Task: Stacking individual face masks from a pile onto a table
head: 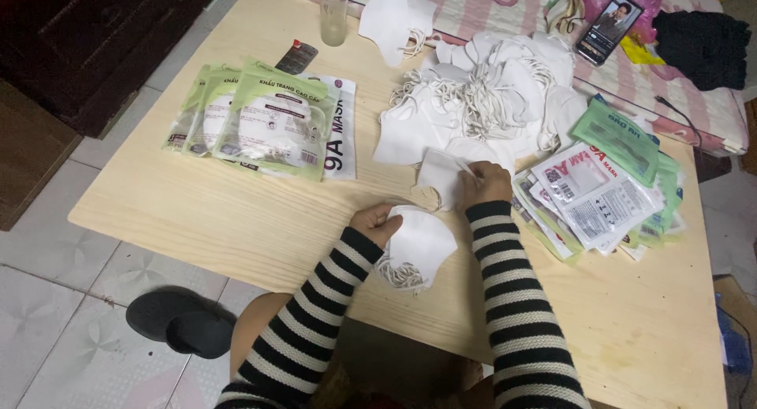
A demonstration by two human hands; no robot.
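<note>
Left hand [374, 222] clasps a folded white mask [422, 247]; right hand [485, 182] pinches another off the unpacked heap [481, 93]; sealed packs [268, 117] lie well beyond the grip.

Matt cloth masks [481, 93], wooden table [197, 212]

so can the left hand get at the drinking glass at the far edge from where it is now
Probably not without leaning. The left hand holds a white mask at the near edge, and the glass stands across the table, behind the green packets.
</note>
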